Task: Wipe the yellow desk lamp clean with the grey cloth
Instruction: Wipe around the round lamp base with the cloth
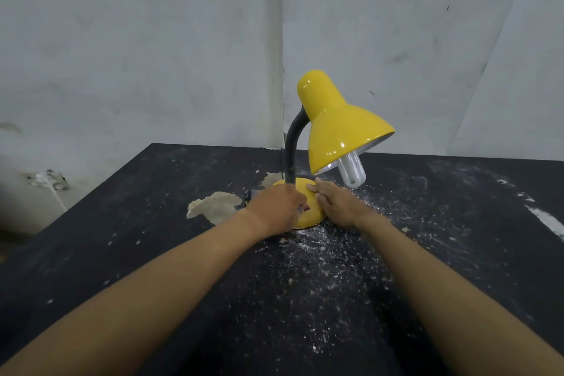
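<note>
While the base (308, 210) is steadied by the flat, fingers-together right hand (337, 204), cloth (248, 194) under the curled left hand (274, 207) should be swept rim-outward.

One yellow desk lamp (332, 131) stands near the far edge of the bench (122, 253), about midway along it. It has one round base (309, 217), one dark bendable neck (292, 146), one shade (341, 125) and one white bulb (352, 169). One small red switch (306, 208) shows on the base. Two hands are at the base: one left hand (274, 210) and one right hand (337, 203). One bit of grey cloth (248, 195) peeks out past the left hand. Two pale bare patches break the dark bench top, one large (213, 206) to the left of the base, one smaller (270, 178) behind it. There is one bench.
</note>
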